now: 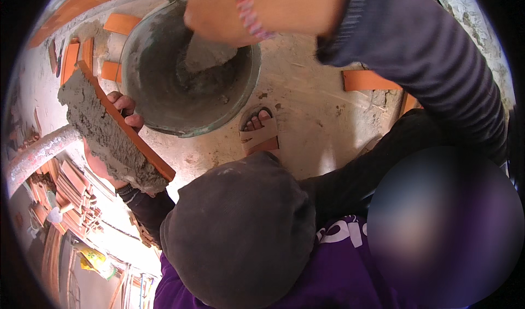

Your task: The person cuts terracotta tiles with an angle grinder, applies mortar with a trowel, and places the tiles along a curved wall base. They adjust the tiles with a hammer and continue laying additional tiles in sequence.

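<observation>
Progress: well along on one piece. The orange tile point(136, 134), at 9 o'clock, carries a thick mortar coat point(104, 131) over most of the face in view. Left undone, as far as visible: the coat is rough, unlevelled and untrimmed, and the tile is held up, not laid on anything.

Left hand point(126, 109): clamped on the tile, fingers over its bucket-side edge; rest mostly hidden behind it. Right hand point(213, 16), 11 to 12 o'clock: appears closed round a trowel point(209, 54); handle not visible. Blade is grey with mortar, inside the bucket point(139, 87) at 11 o'clock, whose inner wall is smeared grey.

Tile appearance: long, narrow, tilted from 10 toward 8 o'clock; bare orange along one edge, mortar grey, ridged and ragged, overhanging opposite. Loose tiles point(121, 23) lie at 10 o'clock; another tile point(372, 80) at 2 o'clock.
</observation>
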Motion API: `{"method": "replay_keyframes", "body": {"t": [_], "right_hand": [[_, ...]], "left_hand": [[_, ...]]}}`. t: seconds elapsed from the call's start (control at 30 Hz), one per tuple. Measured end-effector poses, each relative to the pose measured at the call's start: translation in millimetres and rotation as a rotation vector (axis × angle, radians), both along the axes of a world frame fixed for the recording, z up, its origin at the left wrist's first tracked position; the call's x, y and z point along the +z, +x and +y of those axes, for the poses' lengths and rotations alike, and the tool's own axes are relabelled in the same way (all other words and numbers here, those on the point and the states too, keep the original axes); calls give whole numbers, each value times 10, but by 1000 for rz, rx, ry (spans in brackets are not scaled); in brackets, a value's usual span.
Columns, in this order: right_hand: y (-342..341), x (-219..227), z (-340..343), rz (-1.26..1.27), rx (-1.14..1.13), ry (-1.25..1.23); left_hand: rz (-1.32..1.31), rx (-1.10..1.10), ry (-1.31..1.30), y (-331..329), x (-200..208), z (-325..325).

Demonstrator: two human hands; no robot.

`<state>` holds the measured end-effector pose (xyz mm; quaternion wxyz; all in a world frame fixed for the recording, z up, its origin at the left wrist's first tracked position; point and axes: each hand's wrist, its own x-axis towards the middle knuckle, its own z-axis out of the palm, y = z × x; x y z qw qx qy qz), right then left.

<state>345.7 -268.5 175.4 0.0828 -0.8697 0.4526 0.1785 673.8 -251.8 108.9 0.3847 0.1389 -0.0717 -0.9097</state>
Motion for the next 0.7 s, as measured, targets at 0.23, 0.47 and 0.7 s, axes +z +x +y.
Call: {"method": "replay_keyframes", "body": {"t": [0.23, 0.47, 0.7], "right_hand": [[92, -150, 54, -419, 47, -340], [-1012, 192, 838, -787, -141, 17], [-2457, 181, 2186, -369, -738, 598]], "left_hand": [[-48, 78, -54, -38, 127, 24], [-77, 214, -255, -783, 429, -247], [-68, 233, -670, -2078, 1480, 90]]}}
